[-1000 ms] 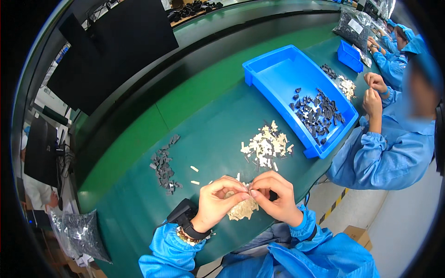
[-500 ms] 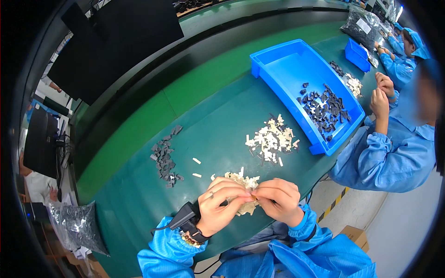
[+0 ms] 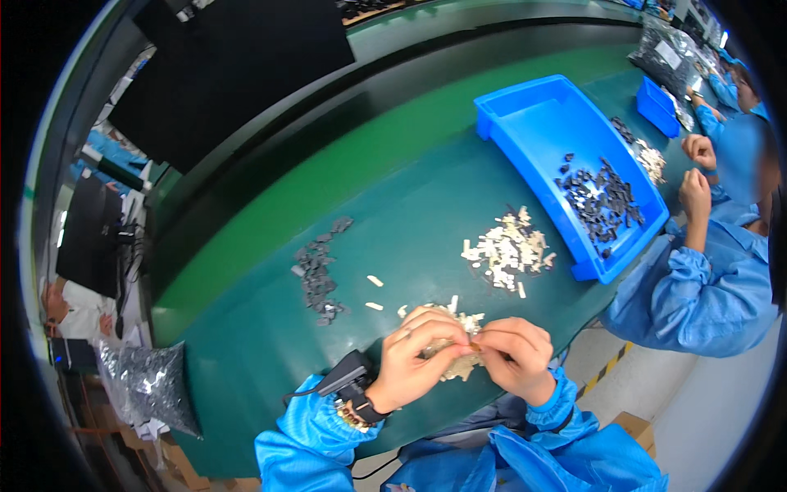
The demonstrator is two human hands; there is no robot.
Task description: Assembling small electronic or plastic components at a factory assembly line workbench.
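My left hand (image 3: pixel 420 358) and my right hand (image 3: pixel 520 354) meet fingertip to fingertip over the near edge of the table, both closed in a pinch. Between them shows a tiny brownish piece (image 3: pixel 475 348), mostly covered by the fingers and too small to name. Beneath the hands lies a pile of small cream-coloured strips (image 3: pixel 461 369), partly hidden. Farther off to the right is a second heap of cream strips mixed with dark bits (image 3: pixel 510 250). On the left, small black pieces (image 3: pixel 316 272) form a loose line. Two single cream strips (image 3: pixel 375 280) lie between.
A blue tray (image 3: pixel 525 102) holding black pieces stands at the right on the green table (image 3: pixel 246 336). Beyond it are a smaller blue bin (image 3: pixel 657 107) and stuffed plastic bags. A co-worker in blue (image 3: pixel 693 299) sits close on the right. Another filled bag (image 3: pixel 152 381) is at the left.
My view has turned slightly left, so everything sits farther right in the picture. Both hands keep their pinch over the pile, with little visible change in the fingers.
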